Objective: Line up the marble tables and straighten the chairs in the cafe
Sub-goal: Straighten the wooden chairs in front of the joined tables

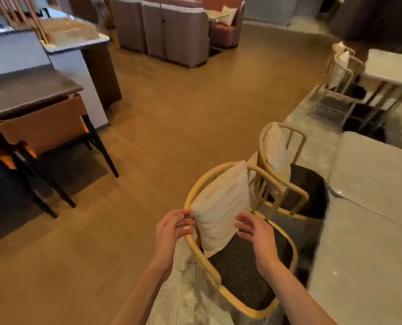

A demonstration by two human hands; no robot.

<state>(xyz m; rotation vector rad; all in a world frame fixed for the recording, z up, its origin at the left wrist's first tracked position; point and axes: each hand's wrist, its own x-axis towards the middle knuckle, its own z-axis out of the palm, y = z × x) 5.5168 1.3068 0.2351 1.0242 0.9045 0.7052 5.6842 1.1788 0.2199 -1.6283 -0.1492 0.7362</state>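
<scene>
A yellow-framed chair [203,259] with a dark speckled seat stands right below me, a white cushion [221,207] upright against its curved back. My left hand [171,228] curls around the chair's back rail at the cushion's left edge. My right hand [256,233] hovers open at the cushion's lower right corner, fingers spread. A second matching chair [296,188] with its own cushion stands just beyond. Both chairs face a white marble table [368,242] on the right.
Another marble table [392,66] with two more yellow chairs [340,73] stands at the far right. A dark table with brown chairs [42,127] is on the left, a counter [75,43] behind it. Wooden floor spreads through the middle. Upholstered booths stand at the back.
</scene>
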